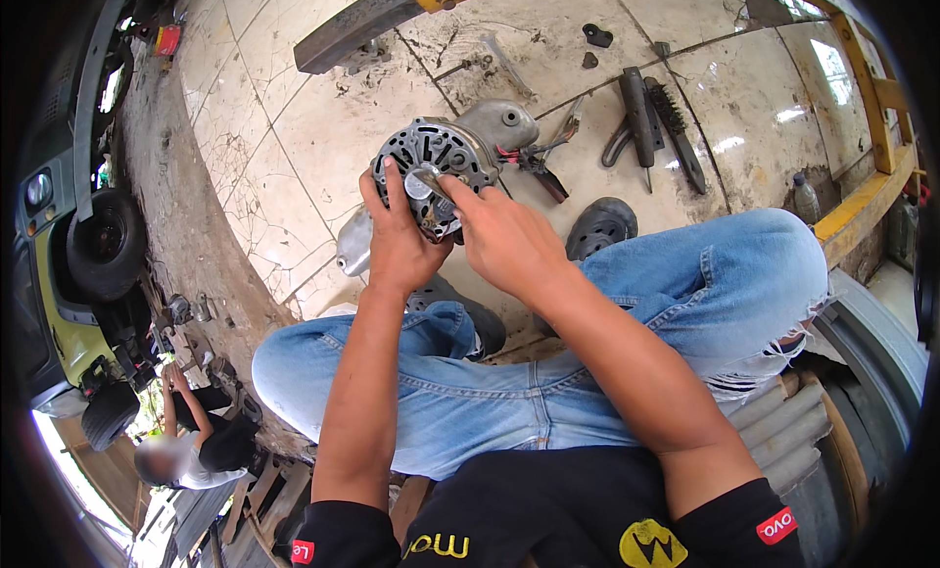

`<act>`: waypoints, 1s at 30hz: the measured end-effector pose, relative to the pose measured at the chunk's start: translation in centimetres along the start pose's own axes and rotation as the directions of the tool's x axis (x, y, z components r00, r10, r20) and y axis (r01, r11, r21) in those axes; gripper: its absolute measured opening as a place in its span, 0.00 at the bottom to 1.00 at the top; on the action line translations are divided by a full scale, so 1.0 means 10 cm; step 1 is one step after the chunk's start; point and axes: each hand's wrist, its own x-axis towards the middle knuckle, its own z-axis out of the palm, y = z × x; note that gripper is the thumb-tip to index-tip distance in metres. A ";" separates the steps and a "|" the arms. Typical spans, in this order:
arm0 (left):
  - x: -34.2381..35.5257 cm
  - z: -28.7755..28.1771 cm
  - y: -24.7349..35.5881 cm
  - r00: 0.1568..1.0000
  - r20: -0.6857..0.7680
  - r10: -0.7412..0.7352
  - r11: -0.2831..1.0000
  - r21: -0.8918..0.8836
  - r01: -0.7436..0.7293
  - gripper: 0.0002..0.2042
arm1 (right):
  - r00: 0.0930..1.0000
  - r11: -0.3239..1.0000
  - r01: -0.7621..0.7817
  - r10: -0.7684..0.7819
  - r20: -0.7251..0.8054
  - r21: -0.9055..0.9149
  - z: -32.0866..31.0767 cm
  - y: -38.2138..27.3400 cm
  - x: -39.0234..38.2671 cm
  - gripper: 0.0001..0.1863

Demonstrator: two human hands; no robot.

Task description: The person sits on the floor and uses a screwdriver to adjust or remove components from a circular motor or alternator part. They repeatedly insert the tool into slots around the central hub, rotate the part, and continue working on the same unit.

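Observation:
My left hand [397, 240] grips a round, slotted metal alternator [436, 147] from the near left side, fingers up over its face. My right hand [499, 230] is closed on a small metal tool [432, 181], pressed at the round silver centre of that face. Silver cast-metal pieces [504, 125] lie behind and beside the alternator on the tiles. To the right are red-and-black-handled pliers [543, 171] and wires; farther right lie a dark long-handled tool [638, 118] and a black wire brush [676, 118].
My bent legs and dark clogs [599, 230] frame the tiled floor [274, 147]. A yellow metal frame [881, 147] and plastic bottle [805, 196] are at right. A steel bar [343, 24] lies at top. On the left are a vehicle [78, 304] and another person [201, 441].

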 end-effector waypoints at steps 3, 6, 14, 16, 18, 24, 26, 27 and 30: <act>0.01 0.08 -0.04 0.998 -0.053 0.043 0.998 0.038 -0.041 0.60 | 0.997 0.989 0.045 -0.035 -0.071 0.140 0.08 0.04 0.02 0.23; -0.03 0.08 0.05 0.998 -0.066 -0.023 0.997 0.077 0.028 0.61 | 0.998 0.963 -0.001 0.019 -0.065 0.271 0.03 0.00 -0.03 0.24; -0.04 0.07 0.12 0.995 -0.076 -0.067 0.994 0.085 0.073 0.56 | 0.996 0.957 0.033 -0.007 -0.093 0.288 0.11 -0.03 0.07 0.19; -0.04 0.04 0.16 0.994 -0.057 -0.098 0.993 0.058 0.102 0.55 | 0.997 0.964 0.008 0.012 -0.072 0.267 0.12 -0.03 0.11 0.18; -0.03 0.05 0.17 0.995 -0.057 -0.087 0.994 0.059 0.090 0.54 | 0.997 0.969 0.003 0.017 -0.080 0.246 0.16 0.02 0.13 0.17; -0.04 0.07 0.12 0.994 -0.098 -0.051 0.997 0.051 0.056 0.53 | 0.998 0.964 -0.030 0.042 -0.039 0.264 0.12 -0.11 0.11 0.17; -0.01 0.03 0.16 0.993 -0.054 -0.105 0.994 0.010 0.106 0.54 | 0.998 0.970 -0.032 0.046 -0.052 0.241 0.13 -0.13 0.10 0.17; -0.01 0.04 0.15 0.994 -0.074 -0.082 0.996 0.023 0.084 0.55 | 0.997 0.973 -0.033 0.048 -0.059 0.229 0.13 -0.14 0.10 0.17; -0.05 0.08 0.10 0.993 -0.110 -0.046 0.998 0.045 0.051 0.58 | 0.986 0.973 -0.020 0.057 -0.156 0.230 0.07 -0.15 0.12 0.12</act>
